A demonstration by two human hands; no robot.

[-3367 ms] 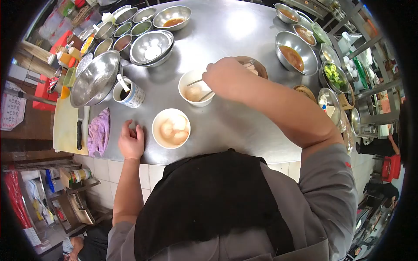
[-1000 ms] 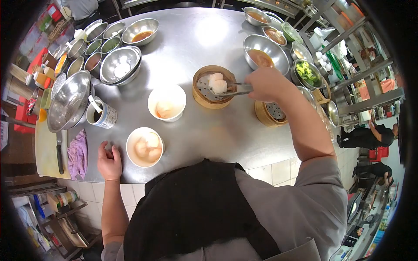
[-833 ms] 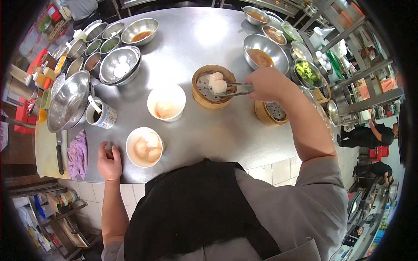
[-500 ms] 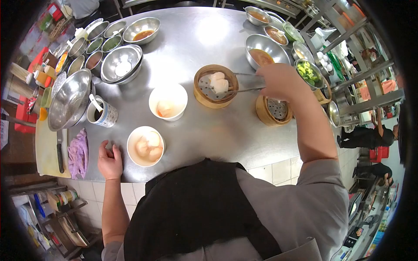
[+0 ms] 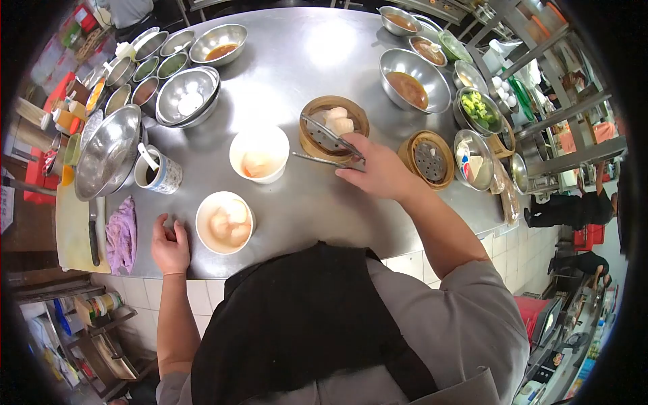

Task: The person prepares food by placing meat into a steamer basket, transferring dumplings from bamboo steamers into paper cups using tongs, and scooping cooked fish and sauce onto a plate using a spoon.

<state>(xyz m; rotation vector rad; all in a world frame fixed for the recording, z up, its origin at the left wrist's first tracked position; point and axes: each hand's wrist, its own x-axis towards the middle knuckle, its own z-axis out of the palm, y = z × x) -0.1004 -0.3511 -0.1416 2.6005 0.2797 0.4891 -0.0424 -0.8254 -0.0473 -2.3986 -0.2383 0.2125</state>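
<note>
My right hand [image 5: 378,169] holds metal tongs [image 5: 324,160], their arms spread apart with nothing between them. They reach over the near-left rim of a bamboo steamer [image 5: 313,143], in which pale dumplings [image 5: 339,121] lie on a perforated liner. A second bamboo steamer [image 5: 408,154] with a perforated liner stands to the right. To the left, a white bowl [image 5: 236,150] has a dumpling in it, and a nearer white bowl [image 5: 202,233] has several. My left hand [image 5: 170,247] rests at the table's front edge, fingers apart, holding nothing, left of the nearer bowl.
A patterned cup [image 5: 166,181] with a spoon, a purple cloth [image 5: 121,236] and a knife [image 5: 93,236] on a cutting board [image 5: 71,229] are at the left. Metal bowls line both back sides, one with brown sauce [image 5: 406,89]. Other people [image 5: 574,209] stand far right.
My right hand has moved left and nearer from the right of the steamer, and the tongs have come away from the dumplings. The dumplings stay in the steamer. My left hand has hardly moved.
</note>
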